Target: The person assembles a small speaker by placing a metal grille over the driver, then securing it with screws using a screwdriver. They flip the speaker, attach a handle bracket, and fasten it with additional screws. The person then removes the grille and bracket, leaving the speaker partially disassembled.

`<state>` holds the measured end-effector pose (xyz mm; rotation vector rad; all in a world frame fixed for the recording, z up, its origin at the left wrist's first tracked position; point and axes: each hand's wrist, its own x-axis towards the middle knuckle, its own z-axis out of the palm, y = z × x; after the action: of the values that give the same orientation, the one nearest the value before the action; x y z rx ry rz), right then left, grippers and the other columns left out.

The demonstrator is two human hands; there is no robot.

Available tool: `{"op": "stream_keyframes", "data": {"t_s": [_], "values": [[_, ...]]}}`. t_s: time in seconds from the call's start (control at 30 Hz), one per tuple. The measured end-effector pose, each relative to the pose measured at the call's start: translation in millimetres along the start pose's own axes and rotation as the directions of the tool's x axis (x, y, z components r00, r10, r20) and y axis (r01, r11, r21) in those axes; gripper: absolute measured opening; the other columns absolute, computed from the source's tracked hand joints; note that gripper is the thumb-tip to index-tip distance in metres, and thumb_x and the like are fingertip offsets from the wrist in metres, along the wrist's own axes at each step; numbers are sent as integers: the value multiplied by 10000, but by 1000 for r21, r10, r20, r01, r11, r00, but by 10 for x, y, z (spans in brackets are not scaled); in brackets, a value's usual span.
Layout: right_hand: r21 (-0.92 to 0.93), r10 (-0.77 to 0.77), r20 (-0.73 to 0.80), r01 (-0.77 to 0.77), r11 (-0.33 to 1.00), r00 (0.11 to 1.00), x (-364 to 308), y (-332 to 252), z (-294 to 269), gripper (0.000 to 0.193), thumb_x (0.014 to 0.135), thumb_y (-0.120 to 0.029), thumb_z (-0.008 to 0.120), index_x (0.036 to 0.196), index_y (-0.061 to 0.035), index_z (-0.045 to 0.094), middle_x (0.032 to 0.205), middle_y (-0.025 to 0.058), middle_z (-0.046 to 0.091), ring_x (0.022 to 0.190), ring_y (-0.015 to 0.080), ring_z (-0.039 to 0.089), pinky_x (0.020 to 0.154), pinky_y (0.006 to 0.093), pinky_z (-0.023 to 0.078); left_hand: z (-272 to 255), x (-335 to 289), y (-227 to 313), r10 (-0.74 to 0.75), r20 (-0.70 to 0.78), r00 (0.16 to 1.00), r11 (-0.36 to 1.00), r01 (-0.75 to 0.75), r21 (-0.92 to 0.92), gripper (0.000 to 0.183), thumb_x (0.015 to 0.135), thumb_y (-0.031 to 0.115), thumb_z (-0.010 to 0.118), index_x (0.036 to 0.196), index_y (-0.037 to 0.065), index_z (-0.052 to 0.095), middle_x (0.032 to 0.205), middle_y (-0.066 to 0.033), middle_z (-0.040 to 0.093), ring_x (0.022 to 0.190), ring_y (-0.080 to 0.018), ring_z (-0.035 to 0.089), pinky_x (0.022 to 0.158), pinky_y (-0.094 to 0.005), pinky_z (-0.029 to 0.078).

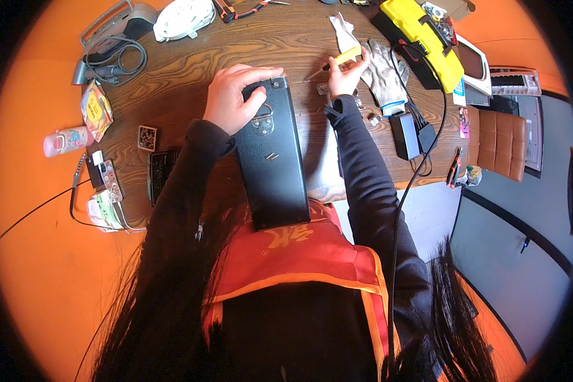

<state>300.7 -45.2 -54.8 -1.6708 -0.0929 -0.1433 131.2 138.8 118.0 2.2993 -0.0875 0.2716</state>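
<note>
A long black box (277, 184) with a leather-like surface stands on end, its lower end against my red apron. My left hand (232, 99) grips its far end, fingers over the top edge and thumb bent beside a metal ring fitting (262, 122). Several small screws (272, 156) lie on the box's upward face. To the right, above the table, my right hand (347, 79) pinches a yellow-handled screwdriver (347, 56), its thin shaft pointing left. Small metal parts (374, 120) lie on the table near my right wrist.
Grey work gloves (384, 79) and a black power adapter (405, 137) lie right of my arm, near a yellow toolbox (430, 44). A black cable (420, 169) runs down past my right arm. At left are a hair dryer (99, 71), a pink bottle (67, 141) and a snack bag (97, 109).
</note>
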Motion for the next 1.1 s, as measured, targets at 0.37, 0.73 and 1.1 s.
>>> {"op": "stream_keyframes", "data": {"t_s": [0.37,0.73,1.1], "values": [[220,180,-93,-156,963,979,-81,-32,-45,855,666,62,700,1312,-128,173,1002,143,492,747,163,532,668,282,467,42,11,-15,39,-103,994,999,-42,-26,332,695,67,546,998,126,666,971,-49,662,869,-239,595,794,-351,449],[-174,-206,-50,194,965,977,-75,-154,-96,808,657,25,734,1287,-88,241,970,155,524,824,207,549,727,318,470,46,25,-38,52,-103,993,998,-56,-35,338,690,64,544,998,129,667,935,-59,665,844,-244,596,779,-359,453],[402,203,-88,-151,903,975,-112,-794,-93,814,722,92,645,1304,-194,153,1001,122,508,782,151,544,598,287,491,20,12,-24,11,-15,1000,999,-12,-36,370,703,-6,508,1042,57,641,1068,-95,638,968,-245,586,883,-337,419]]}}
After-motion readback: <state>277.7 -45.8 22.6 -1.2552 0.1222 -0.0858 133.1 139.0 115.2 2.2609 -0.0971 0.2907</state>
